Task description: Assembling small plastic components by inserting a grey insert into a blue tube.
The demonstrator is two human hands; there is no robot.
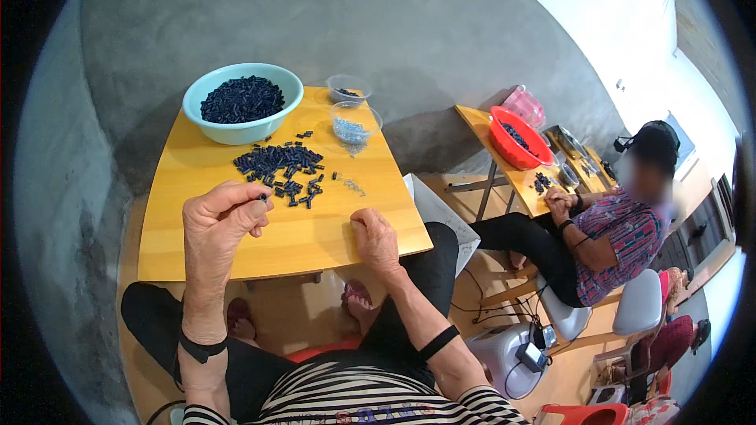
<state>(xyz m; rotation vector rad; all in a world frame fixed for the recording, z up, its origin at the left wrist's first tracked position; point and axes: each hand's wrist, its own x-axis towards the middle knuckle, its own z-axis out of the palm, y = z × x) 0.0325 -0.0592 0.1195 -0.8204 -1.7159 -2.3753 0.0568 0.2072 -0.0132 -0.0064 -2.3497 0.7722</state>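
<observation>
My left hand [219, 216] is raised over the near part of the yellow table [169, 228]. Thumb and forefinger pinch a small black cylindrical piece [262, 197]. My right hand [375, 239] lies curled at the table's right front, its fingertips turned under and hidden; whether it holds anything does not show. Beyond both hands spreads a loose pile of short black cylinders [276, 160]. A few tiny clear pieces [352, 186] are scattered between that pile and my right hand.
A pale blue basin [228, 135] full of black cylinders stands far left. Two clear tubs, one with black pieces [347, 82], one with clear bits [353, 120], sit far right. A co-worker [622, 236] sits right at another table holding a red basin [508, 149]. Cables [504, 307] lie on the floor.
</observation>
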